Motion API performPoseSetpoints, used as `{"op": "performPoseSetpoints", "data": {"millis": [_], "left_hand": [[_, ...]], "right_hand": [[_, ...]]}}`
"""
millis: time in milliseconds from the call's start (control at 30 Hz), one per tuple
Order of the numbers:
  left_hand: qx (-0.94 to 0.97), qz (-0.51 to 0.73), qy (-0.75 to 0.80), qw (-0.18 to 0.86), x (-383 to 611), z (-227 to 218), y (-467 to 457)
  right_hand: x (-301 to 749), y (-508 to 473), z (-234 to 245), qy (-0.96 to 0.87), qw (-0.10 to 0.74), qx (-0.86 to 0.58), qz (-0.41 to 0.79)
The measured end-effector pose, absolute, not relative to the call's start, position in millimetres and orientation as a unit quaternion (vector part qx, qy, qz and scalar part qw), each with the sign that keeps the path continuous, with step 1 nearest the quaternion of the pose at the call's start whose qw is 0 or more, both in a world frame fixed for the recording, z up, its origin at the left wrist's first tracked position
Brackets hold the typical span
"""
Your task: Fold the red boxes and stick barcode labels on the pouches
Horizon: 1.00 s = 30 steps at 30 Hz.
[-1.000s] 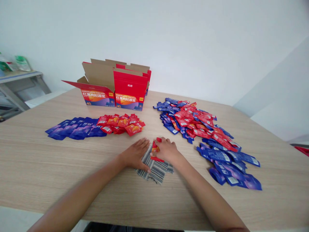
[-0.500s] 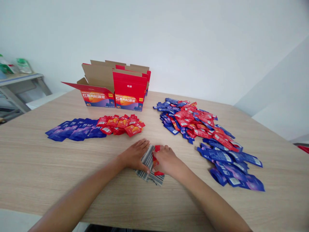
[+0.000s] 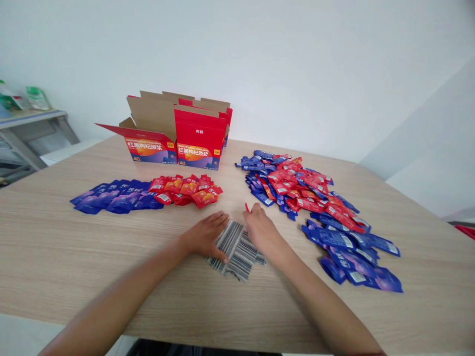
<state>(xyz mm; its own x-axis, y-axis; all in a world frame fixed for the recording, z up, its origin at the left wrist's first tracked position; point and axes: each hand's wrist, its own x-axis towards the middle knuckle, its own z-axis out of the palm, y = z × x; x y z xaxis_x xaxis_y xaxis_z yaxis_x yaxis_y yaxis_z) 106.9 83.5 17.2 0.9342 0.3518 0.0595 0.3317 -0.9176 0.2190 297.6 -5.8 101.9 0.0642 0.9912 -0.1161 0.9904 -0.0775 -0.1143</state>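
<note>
A grey striped cloth (image 3: 237, 249) lies at the front middle of the table. My left hand (image 3: 206, 235) rests flat on its left edge, thumb spread from the fingers. Over the cloth's right side, my right hand (image 3: 261, 227) is closed on a red sachet (image 3: 247, 207); only a thin strip of it shows past the fingers. Beyond the left hand lie overlapping red sachets (image 3: 189, 186), joined on their left by a row of blue sachets (image 3: 124, 197).
A large mixed pile of red and blue sachets (image 3: 300, 185) spreads over the right side, with more blue sachets (image 3: 356, 267) nearer. Open red cartons (image 3: 198, 141) stand at the back left. A side table (image 3: 33, 118) holds several items far left.
My right hand has lifted the red sachet off the cloth and turned it, uncovering the striped fabric. The left hand has stayed in place.
</note>
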Motion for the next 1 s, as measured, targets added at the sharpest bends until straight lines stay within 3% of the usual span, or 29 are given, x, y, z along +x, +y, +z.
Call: {"op": "performPoseSetpoints", "data": {"millis": [200, 433, 633, 1000], "left_hand": [[0.976, 0.061, 0.166, 0.129, 108, 15, 86], [0.973, 0.046, 0.196, 0.112, 108, 17, 82], [0.973, 0.047, 0.200, 0.104, 108, 16, 82], [0.974, 0.052, 0.204, 0.089, 110, 18, 82]], "right_hand": [[288, -11, 97, -0.767, 0.045, -0.599, 0.226], [298, -9, 102, -0.720, -0.114, -0.675, 0.111], [273, -17, 99, -0.675, -0.149, -0.715, 0.100], [294, 10, 80, -0.659, -0.068, -0.742, 0.098]]}}
